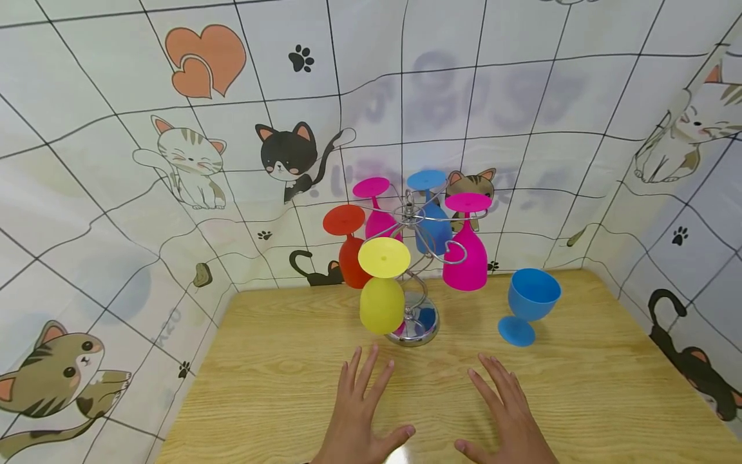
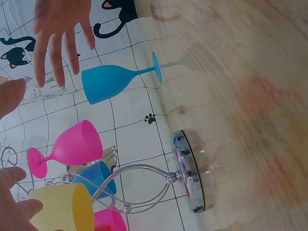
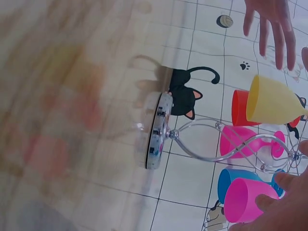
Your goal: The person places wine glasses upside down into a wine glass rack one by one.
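Both hands hover over the near part of the wooden table, fingers spread and holding nothing: the left hand (image 1: 362, 412) and the right hand (image 1: 504, 415), palms angled toward each other. Beyond them stands a chrome glass rack (image 1: 413, 322) with curled arms. Upside down from it hang a yellow goblet (image 1: 382, 303), a red goblet (image 1: 351, 261), a magenta goblet (image 1: 466, 258) at the right, another magenta goblet (image 1: 379, 220) and a blue goblet (image 1: 433, 225) at the back. A separate blue goblet (image 1: 532, 296) stands upright on the table, right of the rack.
The wooden table (image 1: 278, 361) meets a cloth backdrop (image 1: 371, 116) printed with cats and grid lines, which rises behind it and along both sides. The rack's round mirror-like base (image 3: 159, 131) reflects its surroundings.
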The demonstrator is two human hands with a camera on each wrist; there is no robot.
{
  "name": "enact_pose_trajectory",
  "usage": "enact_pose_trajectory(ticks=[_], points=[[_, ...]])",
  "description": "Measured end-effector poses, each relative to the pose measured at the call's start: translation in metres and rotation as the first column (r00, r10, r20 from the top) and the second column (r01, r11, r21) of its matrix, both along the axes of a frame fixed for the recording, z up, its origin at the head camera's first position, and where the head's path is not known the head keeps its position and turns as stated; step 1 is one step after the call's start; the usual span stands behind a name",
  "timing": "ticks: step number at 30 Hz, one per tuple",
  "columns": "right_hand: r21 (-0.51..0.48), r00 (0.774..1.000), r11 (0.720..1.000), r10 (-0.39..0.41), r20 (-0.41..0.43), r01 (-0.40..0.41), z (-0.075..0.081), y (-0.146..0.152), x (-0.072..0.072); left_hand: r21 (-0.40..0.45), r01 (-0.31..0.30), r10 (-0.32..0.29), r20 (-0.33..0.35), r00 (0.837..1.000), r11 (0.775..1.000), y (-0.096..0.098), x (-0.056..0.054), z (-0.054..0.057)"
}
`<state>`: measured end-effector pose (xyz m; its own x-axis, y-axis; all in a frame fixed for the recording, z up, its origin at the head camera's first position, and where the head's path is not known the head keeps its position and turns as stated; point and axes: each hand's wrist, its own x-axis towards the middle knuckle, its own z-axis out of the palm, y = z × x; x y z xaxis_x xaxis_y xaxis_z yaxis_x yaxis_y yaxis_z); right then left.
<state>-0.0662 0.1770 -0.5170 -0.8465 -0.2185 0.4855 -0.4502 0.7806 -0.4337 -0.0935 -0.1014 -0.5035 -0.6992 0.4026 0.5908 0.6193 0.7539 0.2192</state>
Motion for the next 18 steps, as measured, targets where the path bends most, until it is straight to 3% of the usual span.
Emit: enact_pose_trajectory(ticks=[13, 18], points=[[-0.062, 0.994, 0.998, 0.017, -0.110, -0.024, 0.036, 0.030, -0.028, 0.021, 0.001, 0.000, -0.009, 1.000, 1.000, 0.002, 0.004, -0.013], [-0.162, 0.999, 0.987, -0.007, -0.044, 0.000, 0.052, 0.043, -0.038, 0.011, -0.016, 0.016, 0.018, 1.000, 1.000, 0.003, 0.007, -0.015]])
